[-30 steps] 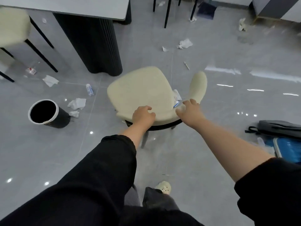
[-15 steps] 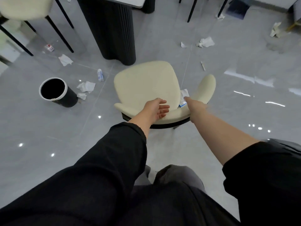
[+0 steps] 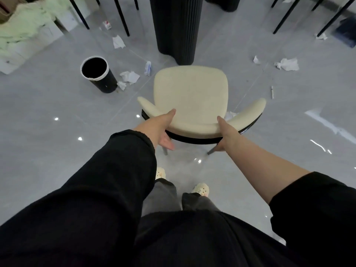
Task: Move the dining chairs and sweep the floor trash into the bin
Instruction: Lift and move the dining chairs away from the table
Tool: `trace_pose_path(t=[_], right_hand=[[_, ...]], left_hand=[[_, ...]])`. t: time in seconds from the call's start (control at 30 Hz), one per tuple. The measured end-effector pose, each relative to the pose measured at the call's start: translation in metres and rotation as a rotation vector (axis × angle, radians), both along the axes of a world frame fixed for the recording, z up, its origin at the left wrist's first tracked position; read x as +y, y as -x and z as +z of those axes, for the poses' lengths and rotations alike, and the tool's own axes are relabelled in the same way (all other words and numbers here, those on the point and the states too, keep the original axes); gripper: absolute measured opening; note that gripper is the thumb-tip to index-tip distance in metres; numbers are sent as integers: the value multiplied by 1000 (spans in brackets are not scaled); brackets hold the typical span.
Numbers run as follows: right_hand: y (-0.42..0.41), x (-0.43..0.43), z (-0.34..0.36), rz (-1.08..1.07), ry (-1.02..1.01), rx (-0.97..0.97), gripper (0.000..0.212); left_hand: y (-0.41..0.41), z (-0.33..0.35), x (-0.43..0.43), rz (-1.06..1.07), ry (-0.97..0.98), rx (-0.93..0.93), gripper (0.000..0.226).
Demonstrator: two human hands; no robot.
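Cream upholstered dining chair with black frame point(image 3: 190, 89), standing on the grey tiled floor point(image 3: 57, 151) just before the black fluted bench pedestal point(image 3: 175, 27). Left hand point(image 3: 159, 130) and right hand point(image 3: 226, 133) grasp its curved backrest, thumbs over the top, fingers beneath. A white-rimmed black cylindrical bin point(image 3: 106, 82) stands left, with crumpled white tissues point(image 3: 130, 76) beside it.

We take this for a home dining area: a cream upholstered dining chair point(image 3: 190, 89) stands just before a fluted black table pedestal point(image 3: 175, 29) on glossy grey floor tiles point(image 3: 48, 132), with thin black chair legs point(image 3: 121, 18) left of the pedestal and a white-rimmed round black bin point(image 3: 107, 81) nearby.
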State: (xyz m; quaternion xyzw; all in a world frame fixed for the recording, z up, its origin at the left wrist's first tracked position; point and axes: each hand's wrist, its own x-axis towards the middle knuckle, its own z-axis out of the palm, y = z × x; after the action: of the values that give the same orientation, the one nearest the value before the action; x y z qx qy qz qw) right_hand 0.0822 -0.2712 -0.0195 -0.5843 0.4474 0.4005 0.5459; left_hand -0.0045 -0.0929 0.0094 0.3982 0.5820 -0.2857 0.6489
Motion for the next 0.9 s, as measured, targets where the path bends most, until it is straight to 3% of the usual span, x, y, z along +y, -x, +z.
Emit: trace_pose_path(t=[0.23, 0.37, 0.47, 0.63, 0.77, 0.9], right_hand=[[-19, -17, -11, -6, -40, 28, 111], [-17, -18, -15, 24, -11, -38, 95], [-15, -16, -21, -14, -38, -54, 90], [-11, -15, -21, -74, -41, -77, 71], [-8, -15, -25, -130, 31, -111, 83], [-12, -13, -20, -122, 54, -109, 88]], left_hand=[[-8, -25, -19, 439, -70, -61, 83], [1, -42, -21, 583, -54, -134, 80], [3, -61, -22, 627, -90, -154, 95], [-1, -54, -27, 722, -137, -204, 86], [-4, -55, -24, 779, -131, -200, 104], [-7, -51, -24, 781, -144, -190, 87]])
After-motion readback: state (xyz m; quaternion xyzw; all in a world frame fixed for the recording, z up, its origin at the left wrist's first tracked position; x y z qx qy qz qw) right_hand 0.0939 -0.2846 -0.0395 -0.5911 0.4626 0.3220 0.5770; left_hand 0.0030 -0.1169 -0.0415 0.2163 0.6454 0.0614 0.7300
